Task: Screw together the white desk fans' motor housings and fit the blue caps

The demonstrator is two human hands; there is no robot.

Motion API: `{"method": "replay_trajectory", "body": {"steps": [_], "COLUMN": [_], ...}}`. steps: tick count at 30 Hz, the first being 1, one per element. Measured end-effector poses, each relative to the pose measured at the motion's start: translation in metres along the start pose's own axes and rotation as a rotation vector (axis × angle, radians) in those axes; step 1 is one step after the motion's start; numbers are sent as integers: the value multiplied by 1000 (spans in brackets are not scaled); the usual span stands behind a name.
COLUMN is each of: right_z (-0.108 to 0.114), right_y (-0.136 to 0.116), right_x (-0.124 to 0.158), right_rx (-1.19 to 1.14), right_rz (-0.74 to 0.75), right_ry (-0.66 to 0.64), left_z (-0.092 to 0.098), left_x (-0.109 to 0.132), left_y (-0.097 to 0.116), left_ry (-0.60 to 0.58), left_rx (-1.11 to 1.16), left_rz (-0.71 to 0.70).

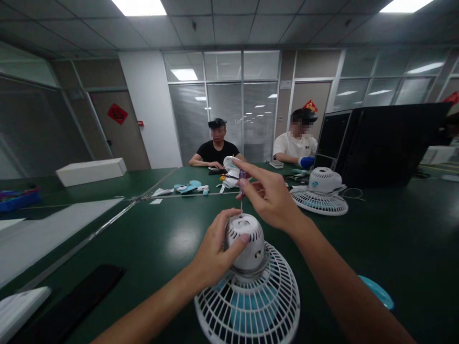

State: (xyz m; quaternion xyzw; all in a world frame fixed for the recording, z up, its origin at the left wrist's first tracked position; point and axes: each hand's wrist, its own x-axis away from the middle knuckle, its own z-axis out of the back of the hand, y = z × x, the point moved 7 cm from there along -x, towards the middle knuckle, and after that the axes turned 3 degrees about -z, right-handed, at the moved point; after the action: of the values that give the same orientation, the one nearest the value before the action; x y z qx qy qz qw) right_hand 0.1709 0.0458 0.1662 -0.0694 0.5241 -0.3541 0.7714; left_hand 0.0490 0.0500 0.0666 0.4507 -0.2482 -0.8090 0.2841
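A white fan (247,296) lies grille-down on the green table in front of me, with blue blades showing through its slats. My left hand (220,243) is wrapped round the fan's motor housing, thumb on the near side and fingers at the back. In my right hand (268,193) a screwdriver (242,184) with a purplish handle is pinched upright between thumb and fingers. Its thin shaft points down, and the tip meets the top of the housing near its rear edge. Any screw under the tip is too small to make out.
Another white fan (319,198) lies face-down at the right, beside a large black box-like object (380,143). Light-blue parts (191,186) sit farther back. A blue disc (376,291) is at right, a dark pouch (86,291) at left. Two people sit across the table.
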Motion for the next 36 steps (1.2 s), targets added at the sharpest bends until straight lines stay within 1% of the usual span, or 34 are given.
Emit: {"method": "replay_trajectory", "body": {"steps": [2,4,8,14,16,20,25,31,36], "right_z": [1,4,8,5,6,8,5,5,5], "right_y": [2,3,6,12,13,14,14,14,14], "right_x": [0,0,0,0,0,0,2,1,2], "right_rx": [0,7,7,-91,-82,-38,-90,-58,-73], "right_rz": [-23,-23,-25,-96,-103,-103,-101,-84,-75], "right_ry": [-9,11,45,-17,-8,31,1,52,13], "left_z": [-1,-3,-4,-2,-2,-3,-4,-4,-3], "left_x": [-7,-10,-7,-3,-3,-2,-3,-3,-3], "left_y": [-3,-6,-12,-12,-11,-11,-10,-10,-10], "left_ry": [36,59,62,116,120,120,121,118,119], "left_rx": [15,32,21,-25,-24,-28,-33,-33,-47], "left_rz": [-11,-67,-172,-262,-281,-286,-286,-275,-263]}}
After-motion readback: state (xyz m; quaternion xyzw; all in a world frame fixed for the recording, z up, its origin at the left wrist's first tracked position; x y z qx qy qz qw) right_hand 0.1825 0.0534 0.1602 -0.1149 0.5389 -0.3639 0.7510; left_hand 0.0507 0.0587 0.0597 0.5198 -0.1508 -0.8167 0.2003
